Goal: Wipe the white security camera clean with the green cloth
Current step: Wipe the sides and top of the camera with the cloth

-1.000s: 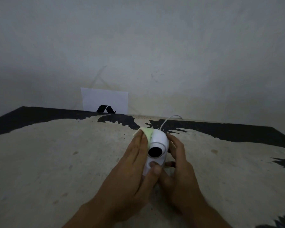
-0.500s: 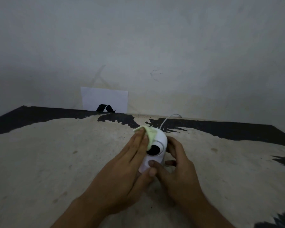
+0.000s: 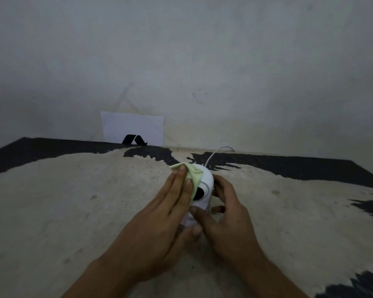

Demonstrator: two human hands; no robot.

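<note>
The white security camera (image 3: 206, 186) stands on the worn table (image 3: 73, 201), its dark lens facing me and partly covered. My left hand (image 3: 170, 211) presses the pale green cloth (image 3: 193, 174) flat against the camera's left side and top, fingers stretched over the cloth, thumb under the camera's base. My right hand (image 3: 226, 211) cups the camera's right side and base, holding it steady. A thin white cable (image 3: 215, 152) runs from the camera's back toward the wall.
A white card with a black logo (image 3: 132, 131) leans against the grey wall at the table's back edge. The tabletop is beige with black worn patches along the back and at the right.
My left hand has slid the green cloth further across the camera's top and front, now covering part of the lens. The camera has tilted slightly away to the right.
</note>
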